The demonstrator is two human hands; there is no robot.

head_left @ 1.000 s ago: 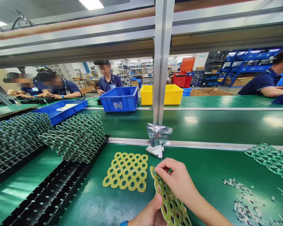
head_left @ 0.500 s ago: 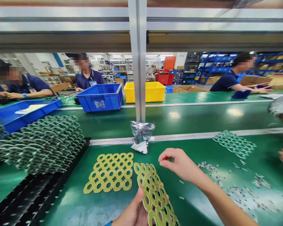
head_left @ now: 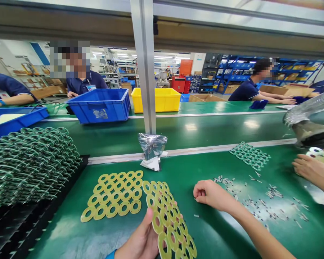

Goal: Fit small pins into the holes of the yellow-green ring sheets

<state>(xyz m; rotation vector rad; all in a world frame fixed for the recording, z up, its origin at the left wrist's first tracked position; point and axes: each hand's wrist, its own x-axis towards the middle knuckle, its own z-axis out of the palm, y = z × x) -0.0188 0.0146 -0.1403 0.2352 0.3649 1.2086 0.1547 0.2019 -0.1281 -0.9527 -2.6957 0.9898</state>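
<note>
My left hand [head_left: 143, 230] grips a panel of joined yellow ring-shaped circuit boards [head_left: 169, 217] by its left edge, tilted up off the bench. My thumb is on the near face, with fingertips behind. To its left, a second yellow ring panel [head_left: 113, 194] lies flat on the green surface. My right hand [head_left: 209, 194] is low over the bench with its fingers pinched on a small white pin-like part [head_left: 196, 199], mostly hidden by the fingertips. Another small white part [head_left: 196, 216] lies just below. Many loose small parts [head_left: 272, 208] are scattered to the right.
Green ring boards [head_left: 32, 162] stand stacked in a black rack [head_left: 24, 223] at left. A green ring panel [head_left: 250, 155] lies at right, near another person's hand [head_left: 313, 171]. A silver bag [head_left: 152, 151] sits by the post [head_left: 144, 64]. Blue [head_left: 99, 104] and yellow [head_left: 156, 100] bins stand behind.
My right hand has come down to the bench, its fingers closing on a small white part. My left hand still holds the yellow panel. The view has shifted right; another person's hand shows more.
</note>
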